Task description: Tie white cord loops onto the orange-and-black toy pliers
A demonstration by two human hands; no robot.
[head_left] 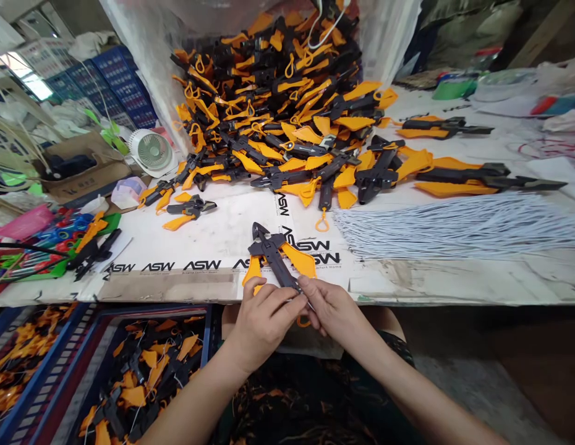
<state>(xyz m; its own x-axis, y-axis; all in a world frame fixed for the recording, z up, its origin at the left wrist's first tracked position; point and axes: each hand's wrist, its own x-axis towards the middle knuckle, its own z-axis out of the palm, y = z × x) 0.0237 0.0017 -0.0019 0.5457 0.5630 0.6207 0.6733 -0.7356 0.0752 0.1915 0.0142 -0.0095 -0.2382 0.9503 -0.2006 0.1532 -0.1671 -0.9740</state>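
The left hand and right hand clamp 1 pair of orange-handled plastic pliers together. A large heap of them lies on the bench.

The head-worn camera looks forward and down, close above the left hand and right hand at the near edge of the table. It faces across the table, with a blue plastic crate low at left.
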